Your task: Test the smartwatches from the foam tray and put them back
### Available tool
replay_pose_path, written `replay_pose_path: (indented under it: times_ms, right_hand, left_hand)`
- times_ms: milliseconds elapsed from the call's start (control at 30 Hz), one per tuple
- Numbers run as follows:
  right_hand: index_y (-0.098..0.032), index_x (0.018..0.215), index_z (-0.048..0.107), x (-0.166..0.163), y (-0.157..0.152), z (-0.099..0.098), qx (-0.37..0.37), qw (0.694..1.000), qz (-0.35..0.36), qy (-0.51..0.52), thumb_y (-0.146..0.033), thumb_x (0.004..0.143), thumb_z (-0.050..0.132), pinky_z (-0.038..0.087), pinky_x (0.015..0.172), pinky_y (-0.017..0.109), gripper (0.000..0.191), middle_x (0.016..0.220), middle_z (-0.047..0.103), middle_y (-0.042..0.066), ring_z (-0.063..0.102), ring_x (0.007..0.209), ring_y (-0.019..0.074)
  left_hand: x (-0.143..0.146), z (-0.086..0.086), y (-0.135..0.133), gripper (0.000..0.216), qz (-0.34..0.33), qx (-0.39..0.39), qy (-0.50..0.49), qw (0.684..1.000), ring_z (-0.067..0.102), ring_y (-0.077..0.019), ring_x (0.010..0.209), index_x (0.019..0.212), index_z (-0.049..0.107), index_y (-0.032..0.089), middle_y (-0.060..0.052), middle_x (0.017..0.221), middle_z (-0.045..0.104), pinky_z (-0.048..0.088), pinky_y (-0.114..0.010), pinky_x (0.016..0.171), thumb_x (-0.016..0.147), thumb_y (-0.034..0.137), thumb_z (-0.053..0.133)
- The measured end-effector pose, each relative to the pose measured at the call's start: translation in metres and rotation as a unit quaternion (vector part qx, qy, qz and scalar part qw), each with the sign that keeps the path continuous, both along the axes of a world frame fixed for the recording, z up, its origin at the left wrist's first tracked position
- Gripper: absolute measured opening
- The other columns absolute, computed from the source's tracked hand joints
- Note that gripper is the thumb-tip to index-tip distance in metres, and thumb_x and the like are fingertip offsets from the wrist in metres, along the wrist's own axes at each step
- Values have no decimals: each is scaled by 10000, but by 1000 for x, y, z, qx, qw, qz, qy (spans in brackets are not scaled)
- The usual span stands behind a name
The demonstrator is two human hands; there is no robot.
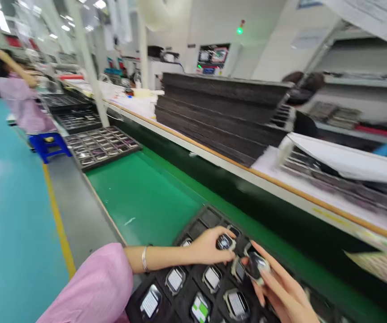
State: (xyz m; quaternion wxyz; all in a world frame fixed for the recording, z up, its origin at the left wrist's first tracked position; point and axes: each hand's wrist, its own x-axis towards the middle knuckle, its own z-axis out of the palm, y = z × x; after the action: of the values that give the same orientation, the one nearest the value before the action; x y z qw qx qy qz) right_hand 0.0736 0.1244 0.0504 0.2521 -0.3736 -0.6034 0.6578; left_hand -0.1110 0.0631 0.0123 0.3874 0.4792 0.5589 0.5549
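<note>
A black foam tray (188, 298) with square pockets lies below my hands, several smartwatches in it. Between the thumb and fingers of my left hand (210, 246) is a smartwatch (225, 242) with a lit dark face, held over the tray's far part. My right hand (282, 287) grips another smartwatch (256, 265), tilted, its screen catching the light. Nearby in the pockets sit a watch with a white screen (212, 277) and one with a green and white pattern (200, 308). Some far pockets hold nothing.
Under the tray runs a green conveyor belt (139, 193), with more filled trays (102, 146) farther along. A stack of black trays (213, 114) stands on the ledge to the right. At the far left, a person in pink (21, 98) is near a blue stool (50, 143).
</note>
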Motion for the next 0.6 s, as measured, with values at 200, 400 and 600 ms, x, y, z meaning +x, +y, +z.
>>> replay_pose_path:
  times_ms: [200, 400, 600]
  right_hand:
    - [-206, 1208, 621, -1, -4, -5, -112, 989, 35, 93, -366, 732, 780, 469, 438, 215, 527, 841, 673, 60, 504, 472, 86]
    - [-186, 1147, 657, 6, -5, -11, -142, 974, 83, 155, -364, 797, 719, 462, 403, 200, 397, 808, 685, 80, 532, 450, 92]
    - [-185, 1179, 636, 6, -6, -11, -163, 963, 113, 183, -285, 825, 683, 456, 407, 188, 371, 878, 693, 108, 577, 489, 109]
  left_hand:
    - [2, -5, -10, 487, -34, 20, 11, 999, 534, -248, 1120, 1195, 513, 156, -84, 1184, 593, 385, -387, 1020, 723, 148, 631]
    - [7, -6, -18, 484, -40, 23, 33, 998, 556, -238, 1079, 1218, 490, 155, -89, 1200, 588, 409, -357, 976, 748, 155, 606]
    - [6, -5, -19, 459, -46, 12, 43, 998, 582, -218, 996, 1192, 498, 166, -66, 1123, 613, 460, -309, 864, 741, 135, 580]
